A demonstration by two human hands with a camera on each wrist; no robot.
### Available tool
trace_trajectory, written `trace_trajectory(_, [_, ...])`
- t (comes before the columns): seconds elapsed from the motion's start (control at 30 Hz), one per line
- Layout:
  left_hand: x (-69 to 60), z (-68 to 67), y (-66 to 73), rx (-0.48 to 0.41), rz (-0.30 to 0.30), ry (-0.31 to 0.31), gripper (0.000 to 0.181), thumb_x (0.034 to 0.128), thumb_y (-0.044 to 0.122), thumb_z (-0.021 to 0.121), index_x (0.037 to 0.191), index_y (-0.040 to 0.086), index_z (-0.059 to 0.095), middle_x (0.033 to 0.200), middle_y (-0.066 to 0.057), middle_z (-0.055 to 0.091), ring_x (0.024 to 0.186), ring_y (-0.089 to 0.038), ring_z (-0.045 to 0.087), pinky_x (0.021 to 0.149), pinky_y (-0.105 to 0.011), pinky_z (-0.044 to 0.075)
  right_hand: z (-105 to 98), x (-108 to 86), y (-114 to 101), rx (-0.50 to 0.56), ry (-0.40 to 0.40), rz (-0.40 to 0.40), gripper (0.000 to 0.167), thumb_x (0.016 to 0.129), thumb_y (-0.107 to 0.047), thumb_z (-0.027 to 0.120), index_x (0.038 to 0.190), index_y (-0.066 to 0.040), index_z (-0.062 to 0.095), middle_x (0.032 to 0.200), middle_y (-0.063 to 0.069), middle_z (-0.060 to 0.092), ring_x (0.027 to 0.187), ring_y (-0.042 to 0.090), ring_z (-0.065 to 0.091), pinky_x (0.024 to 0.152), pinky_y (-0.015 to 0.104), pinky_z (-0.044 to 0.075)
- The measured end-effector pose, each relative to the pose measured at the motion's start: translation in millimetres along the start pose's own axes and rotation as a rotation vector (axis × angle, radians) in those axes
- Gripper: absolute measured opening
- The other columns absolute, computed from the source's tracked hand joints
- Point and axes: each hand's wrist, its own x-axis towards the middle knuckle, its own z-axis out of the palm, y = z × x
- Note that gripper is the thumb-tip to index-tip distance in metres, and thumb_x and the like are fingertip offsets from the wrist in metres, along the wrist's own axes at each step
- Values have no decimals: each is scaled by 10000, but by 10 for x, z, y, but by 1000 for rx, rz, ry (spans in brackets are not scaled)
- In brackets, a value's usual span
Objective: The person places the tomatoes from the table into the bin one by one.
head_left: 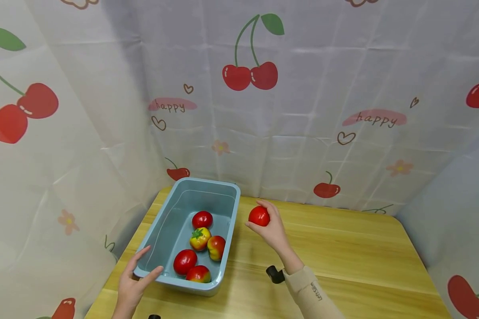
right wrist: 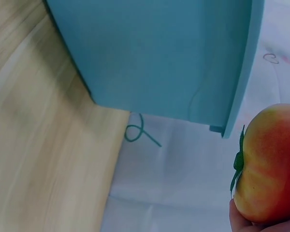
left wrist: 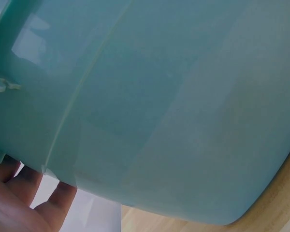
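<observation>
My right hand [head_left: 273,226] grips a glossy red tomato [head_left: 259,215] between thumb and fingers, above the table and to the right of a blue bin [head_left: 233,208]. In the right wrist view, this tomato [right wrist: 270,164] shows a yellow-orange side and a green leafy top. My left hand [head_left: 133,277] is at the bin's near left corner, thumb and fingers spread over the rim. Its fingers [left wrist: 63,198] meet the bin's edge in the left wrist view, where their tips are hidden. Inside the bin lie several red and yellow tomatoes, one [head_left: 200,239] with its green top upward.
The bin stands on the left part of a wooden table [head_left: 343,248]. Behind it hangs a cherry-print curtain [head_left: 295,115], which also covers both sides. A black strap piece [head_left: 275,274] sits at the right wrist.
</observation>
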Motion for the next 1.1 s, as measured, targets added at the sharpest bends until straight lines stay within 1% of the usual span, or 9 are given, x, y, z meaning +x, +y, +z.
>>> trace_trajectory(0.17, [-2,-2,5,-3,8,-3,692,774,159,784,1376,136,444,1496,-86,257,1333,-295,236,788,-38,364,19,1,-81,32,-10,-31,649,723,-144,816,1297,-156,514,1371,81,416,1171,352,450,847,524,471])
trace_trajectory(0.27, [-5,-2,5,0,9,-2,698,773,168,786,1381,134,443,1497,-96,258,1333,-304,238,784,-35,361,39,-8,-134,46,-15,-42,657,724,-109,809,1306,-131,506,1392,118,397,1184,380,437,851,544,461])
trace_trajectory(0.3, [-6,-1,6,-1,10,-2,698,773,169,786,1380,132,443,1496,-98,258,1333,-306,237,784,-36,363,42,-15,-175,49,-18,-42,659,723,-89,805,1308,-116,504,1398,136,390,1189,394,430,852,552,457])
trace_trajectory(0.43, [-6,-1,11,2,4,-3,699,770,171,788,1378,133,444,1499,-93,257,1335,-305,238,781,-34,362,11,-104,-471,54,-33,-60,615,737,-40,774,1288,-40,502,1388,209,379,1172,434,432,853,556,455])
trace_trajectory(0.47, [-6,-2,13,3,1,-2,699,769,169,789,1376,134,446,1498,-89,257,1337,-301,238,783,-35,362,19,-109,-487,52,-36,-64,612,738,-53,778,1285,-50,505,1386,195,383,1165,423,441,855,544,459])
trace_trajectory(0.53, [-4,-5,20,8,-5,-5,703,768,177,790,1379,138,444,1501,-89,253,1342,-304,236,782,-34,356,41,-115,-485,53,-42,-80,612,737,-98,789,1282,-80,513,1389,162,389,1160,394,454,857,522,466])
trace_trajectory(0.67, [-7,-10,18,18,-14,-3,710,766,195,793,1382,144,445,1499,-88,258,1342,-306,242,777,-34,352,148,-67,-311,53,-57,-87,648,717,-197,819,1290,-173,518,1410,79,382,1176,334,455,861,495,472])
trace_trajectory(0.87, [-9,-21,2,21,-14,-1,710,767,195,792,1385,149,445,1492,-87,265,1334,-300,248,775,-35,350,213,-98,-408,76,-95,-97,653,721,-191,819,1297,-158,514,1393,56,390,1168,318,460,856,476,479])
trace_trajectory(1.1, [-4,-20,-2,30,-14,3,706,768,217,792,1381,152,448,1490,-86,267,1335,-307,250,769,-36,348,295,-120,-455,121,-141,-103,661,735,-117,799,1320,-160,495,1419,101,357,1195,346,431,848,488,480])
